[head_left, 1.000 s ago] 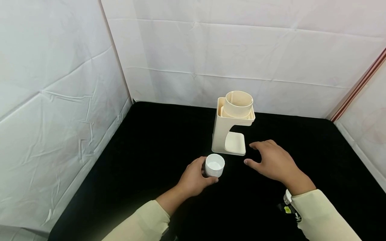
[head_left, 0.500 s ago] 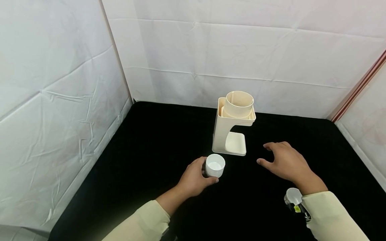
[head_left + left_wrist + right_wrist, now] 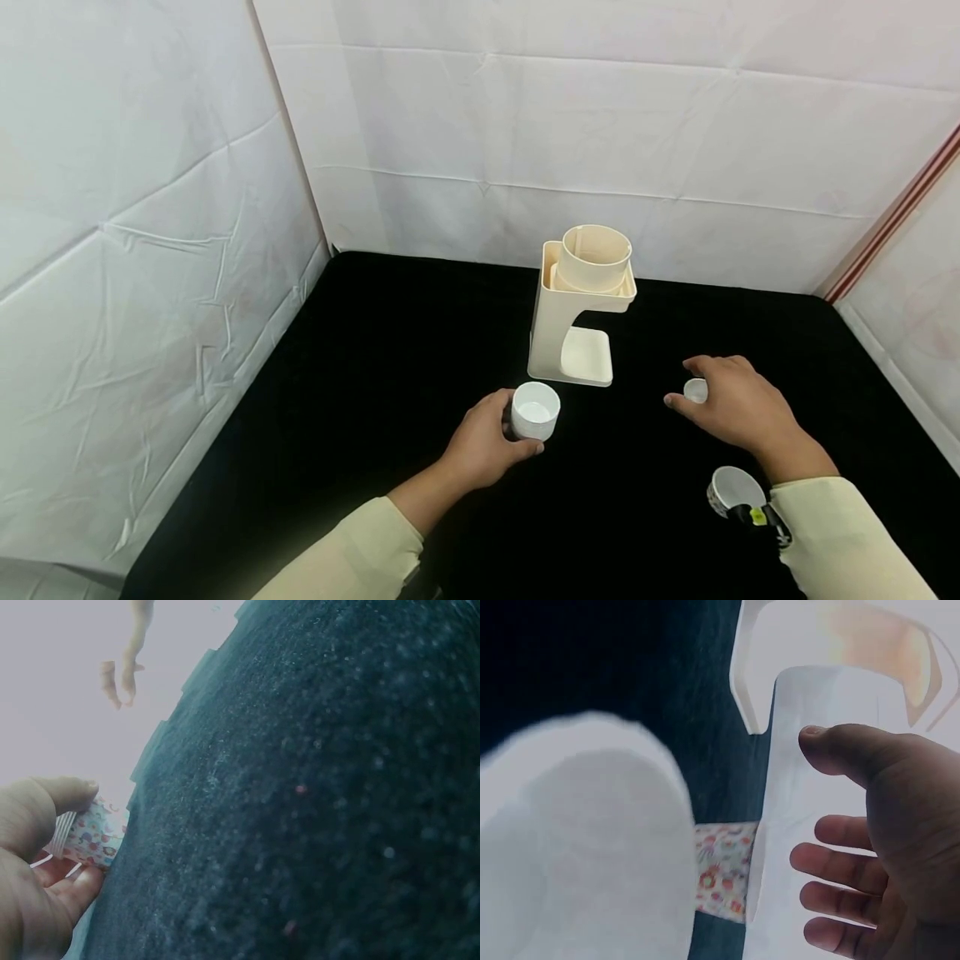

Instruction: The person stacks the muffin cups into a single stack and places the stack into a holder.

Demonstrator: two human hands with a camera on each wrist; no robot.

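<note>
your left hand (image 3: 480, 442) grips a small white cup (image 3: 535, 410), upright, patterned on its side, just in front of the cream stand (image 3: 581, 308). your right hand (image 3: 738, 406) covers a small white object (image 3: 695, 390) right of the stand.

Bench (image 3: 390, 375) covered in black cloth, matt, with a fine rough nap in the left wrist view. Cream stand (image 3: 581, 312) looks like smooth plastic, faint satin sheen; small white cup (image 3: 535, 411) is paper with a printed floral outside. Backdrop panels (image 3: 525, 142) are white sheet, matt, creased and wrinkled.
</note>
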